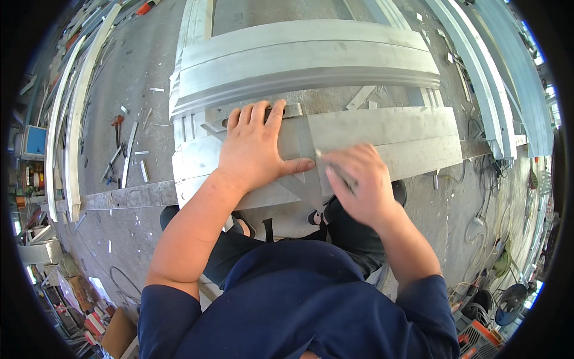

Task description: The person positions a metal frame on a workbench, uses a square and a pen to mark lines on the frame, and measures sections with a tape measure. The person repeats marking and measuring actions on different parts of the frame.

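Note:
My left hand (254,146) is spread over a metal set square (306,140), holding it on a flat silver metal profile (382,131). Its fingers curve over the square's thick stock (292,110) at the profile's far edge, and the thumb presses on the blade. Close to the blade's right edge, my right hand (359,179) is closed around a slender, pen-like tool (318,154). Motion blurs this hand, and its fingers hide most of the tool. Only a pale tip shows, near my left thumb. The square's lower corner reaches past the profile's near edge.
Beyond the work lies another wide ridged metal profile (305,51), resting across long rails (194,36). Long metal bars stand at left (84,113) and right (478,66). Metal offcuts (130,161) litter the floor, with cables (478,221) at right. My knees are beneath the near edge.

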The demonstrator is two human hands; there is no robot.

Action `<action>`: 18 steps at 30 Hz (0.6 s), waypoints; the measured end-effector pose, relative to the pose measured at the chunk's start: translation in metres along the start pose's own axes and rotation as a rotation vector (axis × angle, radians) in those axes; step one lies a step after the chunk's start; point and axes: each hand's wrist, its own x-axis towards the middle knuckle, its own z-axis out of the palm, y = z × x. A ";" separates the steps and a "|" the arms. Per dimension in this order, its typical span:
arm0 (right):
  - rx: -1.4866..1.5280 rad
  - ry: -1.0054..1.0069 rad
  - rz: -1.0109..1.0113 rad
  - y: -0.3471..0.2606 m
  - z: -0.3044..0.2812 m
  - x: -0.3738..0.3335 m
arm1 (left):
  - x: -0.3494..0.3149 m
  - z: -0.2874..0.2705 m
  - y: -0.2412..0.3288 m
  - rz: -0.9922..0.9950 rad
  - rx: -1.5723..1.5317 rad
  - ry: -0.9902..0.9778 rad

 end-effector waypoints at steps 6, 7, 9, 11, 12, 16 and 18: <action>0.148 -0.114 -0.102 -0.029 -0.039 -0.053 | -0.001 0.004 -0.004 0.034 0.009 0.022; 0.118 -0.073 -0.071 -0.027 -0.043 -0.049 | 0.000 0.003 -0.004 0.044 0.009 0.030; 0.075 0.001 0.009 -0.018 -0.042 -0.039 | -0.001 0.002 -0.004 0.043 -0.010 0.027; 0.130 0.074 0.059 -0.006 -0.032 -0.023 | 0.000 0.001 -0.004 0.045 -0.018 0.028; 0.158 0.112 0.083 -0.002 -0.027 -0.015 | 0.001 0.001 -0.003 0.046 -0.017 0.027; 0.374 0.151 0.367 0.007 -0.004 0.009 | 0.001 -0.001 0.000 0.022 -0.012 0.020; 0.360 0.164 0.376 0.008 0.004 0.020 | 0.001 -0.004 0.001 0.012 -0.025 0.006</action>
